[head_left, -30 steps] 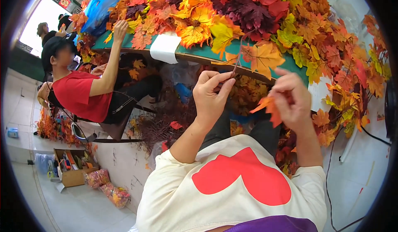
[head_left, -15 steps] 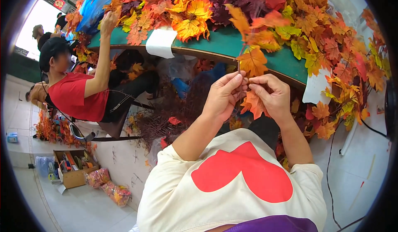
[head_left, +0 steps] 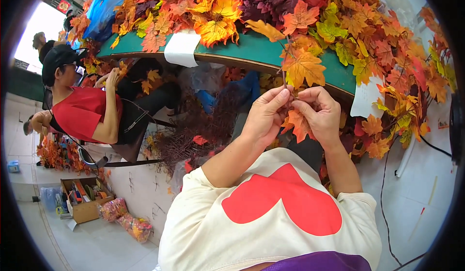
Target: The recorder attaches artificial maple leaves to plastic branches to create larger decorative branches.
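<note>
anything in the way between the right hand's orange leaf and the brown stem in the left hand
Nothing visible: the left hand pinches the brown stem, and the right hand holds the orange maple leaf close beside it, though fingers partly hide the gap.

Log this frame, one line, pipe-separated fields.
left hand: pinching brown stem | right hand: at lower orange leaf | ahead: green table, heaped autumn-coloured leaves
</note>
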Demonstrator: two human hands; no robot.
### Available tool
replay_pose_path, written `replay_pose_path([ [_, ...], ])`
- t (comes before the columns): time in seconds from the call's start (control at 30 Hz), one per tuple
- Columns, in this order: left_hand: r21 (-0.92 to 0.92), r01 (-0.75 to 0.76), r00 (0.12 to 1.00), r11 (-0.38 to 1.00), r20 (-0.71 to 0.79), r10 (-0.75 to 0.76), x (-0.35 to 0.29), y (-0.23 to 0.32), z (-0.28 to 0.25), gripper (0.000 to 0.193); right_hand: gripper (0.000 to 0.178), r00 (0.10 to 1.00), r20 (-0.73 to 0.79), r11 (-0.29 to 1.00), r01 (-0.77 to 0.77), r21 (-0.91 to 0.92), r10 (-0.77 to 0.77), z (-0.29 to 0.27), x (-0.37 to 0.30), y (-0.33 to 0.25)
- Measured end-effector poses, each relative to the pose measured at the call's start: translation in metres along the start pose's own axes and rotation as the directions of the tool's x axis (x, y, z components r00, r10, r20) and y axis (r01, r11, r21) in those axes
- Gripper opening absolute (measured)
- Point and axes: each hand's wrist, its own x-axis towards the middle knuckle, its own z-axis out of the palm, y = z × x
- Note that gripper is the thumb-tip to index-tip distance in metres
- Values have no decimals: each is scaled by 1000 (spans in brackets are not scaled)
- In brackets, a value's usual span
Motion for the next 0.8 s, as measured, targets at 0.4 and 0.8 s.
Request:
replay_pose_path([
  [0.4,99,-134,991,986,28,132,0,-6,1,16,13,999,-13,996,51,-74,-53,-2,-2,-1],
  [0.8,560,-497,859,662,208,469,2,-20,-7,10,15,993,-71,989,90,-122,-99,-1,-12,2],
])
